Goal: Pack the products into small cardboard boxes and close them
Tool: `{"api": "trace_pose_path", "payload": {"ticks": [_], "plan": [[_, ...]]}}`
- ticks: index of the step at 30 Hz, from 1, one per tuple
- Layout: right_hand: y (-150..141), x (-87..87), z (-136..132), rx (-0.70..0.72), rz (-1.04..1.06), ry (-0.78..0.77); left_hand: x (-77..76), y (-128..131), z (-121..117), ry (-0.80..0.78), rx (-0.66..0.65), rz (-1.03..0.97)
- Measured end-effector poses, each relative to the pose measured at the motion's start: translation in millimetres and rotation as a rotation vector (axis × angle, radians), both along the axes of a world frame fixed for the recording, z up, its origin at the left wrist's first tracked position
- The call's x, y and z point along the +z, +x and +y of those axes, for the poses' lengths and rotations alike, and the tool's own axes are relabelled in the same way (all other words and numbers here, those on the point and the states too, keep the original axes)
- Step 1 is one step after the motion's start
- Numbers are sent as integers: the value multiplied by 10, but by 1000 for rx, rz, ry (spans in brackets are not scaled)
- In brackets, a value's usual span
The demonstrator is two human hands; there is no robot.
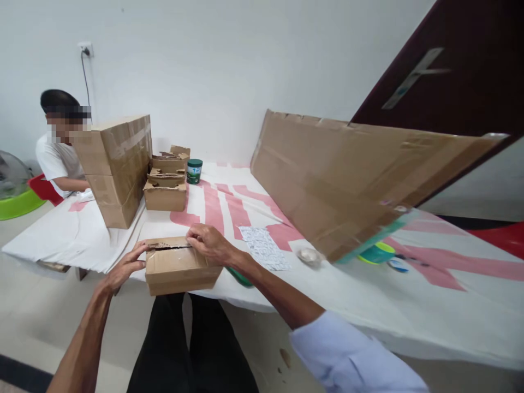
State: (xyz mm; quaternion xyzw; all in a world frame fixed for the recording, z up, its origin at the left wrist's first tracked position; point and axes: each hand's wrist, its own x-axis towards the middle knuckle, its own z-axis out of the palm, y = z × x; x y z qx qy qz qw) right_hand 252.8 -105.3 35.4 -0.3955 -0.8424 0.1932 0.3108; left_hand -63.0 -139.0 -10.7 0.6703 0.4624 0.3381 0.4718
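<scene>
A small brown cardboard box [182,273] sits at the near edge of the cloth-covered table, just above my lap. A ragged, dark gap runs along its top between the flaps. My left hand [126,266] grips the box's left end, thumb and fingers at the upper corner. Bent over the top right part, the fingers of my right hand [208,243] pinch the flap edge beside the gap. What lies inside the box cannot be seen. Partly hidden behind my right forearm is a green object [240,277] on the table.
Open small boxes [165,197] stand in a row at the back, beside a green-lidded tub [194,172]. Tall cardboard partitions [118,158] rise left and right. A printed sheet [265,248], a clear bag [310,256] and a tape roll [377,253] lie rightward. Another person [61,158] sits at left.
</scene>
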Motion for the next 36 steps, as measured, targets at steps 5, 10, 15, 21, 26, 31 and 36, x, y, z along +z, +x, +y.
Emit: {"api": "trace_pose_path", "payload": {"ticks": [5, 10, 15, 21, 26, 31, 36], "plan": [[27, -42, -228, 82, -34, 125, 63, 59, -115, 1, -98, -41], [272, -145, -235, -81, 66, 277, 40, 165, -219, 52, -107, -43], [960, -782, -296, -513, -3, 55, -94, 250, -320, 85, 3, -57], [1323, -1696, -652, -532, -303, -168, -287, 551, -534, 186, 201, -174], [1262, -1670, -639, -655, -229, -110, -424, 749, -678, 233, 305, -223], [1195, -805, -483, -802, 58, -65, -384, 682, -661, 193, 275, -218], [632, 215, -536, -256, 33, -21, -271, 608, -636, 198, 265, -115]]}}
